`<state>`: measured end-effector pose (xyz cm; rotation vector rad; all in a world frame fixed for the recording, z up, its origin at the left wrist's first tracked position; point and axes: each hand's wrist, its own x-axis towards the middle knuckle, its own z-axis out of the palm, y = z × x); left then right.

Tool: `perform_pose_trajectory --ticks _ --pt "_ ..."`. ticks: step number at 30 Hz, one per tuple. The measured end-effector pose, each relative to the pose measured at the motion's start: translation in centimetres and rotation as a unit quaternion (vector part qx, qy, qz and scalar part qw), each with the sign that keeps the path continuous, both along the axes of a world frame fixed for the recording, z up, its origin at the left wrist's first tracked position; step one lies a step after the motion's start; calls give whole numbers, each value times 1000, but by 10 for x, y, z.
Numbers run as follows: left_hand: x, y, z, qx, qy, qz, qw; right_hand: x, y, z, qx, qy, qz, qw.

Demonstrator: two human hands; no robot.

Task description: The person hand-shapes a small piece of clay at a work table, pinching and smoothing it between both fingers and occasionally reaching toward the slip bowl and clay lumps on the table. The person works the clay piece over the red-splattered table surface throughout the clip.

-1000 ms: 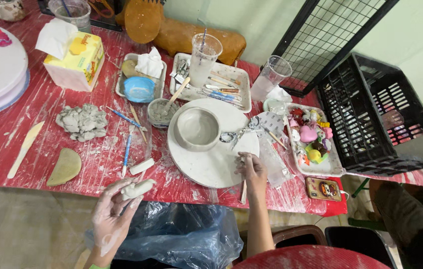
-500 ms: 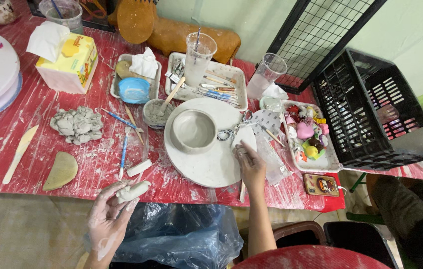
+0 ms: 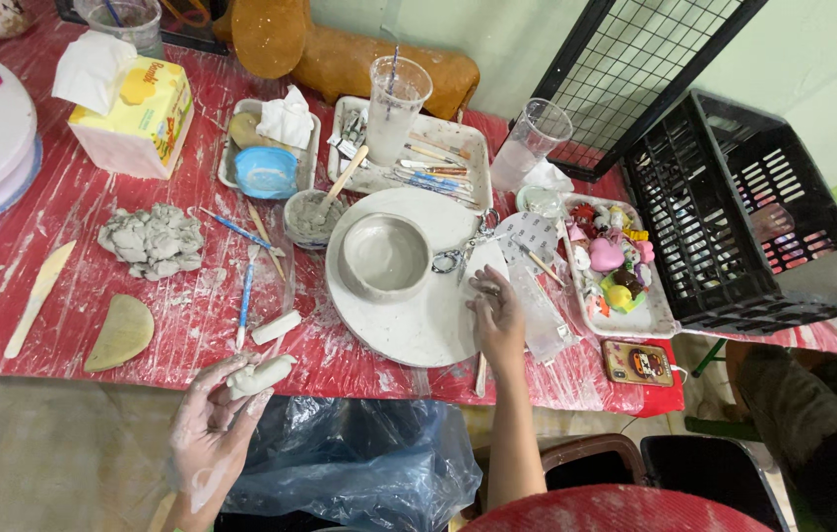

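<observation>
My left hand (image 3: 210, 426), smeared with pale clay, holds a short roll of grey clay (image 3: 259, 374) just off the table's near edge, above a blue plastic bag (image 3: 359, 468). My right hand (image 3: 497, 317) rests palm down on the right rim of a round white turntable (image 3: 418, 325), fingers curled near a small metal tool (image 3: 453, 258). A grey clay bowl (image 3: 385, 256) sits on the turntable, left of that hand. Whether the right fingers grip anything is hidden.
The red plastic-covered table (image 3: 74, 296) carries a lump of grey clay (image 3: 151, 238), a cup of slip (image 3: 312, 217), blue-handled tools (image 3: 244, 296), a wooden rib (image 3: 121, 333), a tissue box (image 3: 133, 113), tool trays (image 3: 418, 158), plastic cups (image 3: 394, 94), a tray of small colourful charms (image 3: 611, 271), a phone (image 3: 640, 363) and a black crate (image 3: 734, 207).
My right hand has let go of a small white piece it held over the turntable's edge and settled flat on the rim. My left hand keeps the clay roll in the same place.
</observation>
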<state>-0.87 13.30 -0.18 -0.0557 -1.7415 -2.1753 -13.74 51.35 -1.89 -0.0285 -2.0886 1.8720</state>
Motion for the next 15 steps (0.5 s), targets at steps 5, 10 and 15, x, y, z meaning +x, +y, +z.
perform_pose_trajectory --ticks 5,10,15 --pt "-1 0 0 13 11 -1 1000 3 4 10 -60 -27 11 998" --pt "-2 -2 2 8 4 -6 1000 15 -10 17 27 -53 57 997" --pt "1 -3 1 24 -3 -7 1000 33 -32 19 382 46 -12 923"
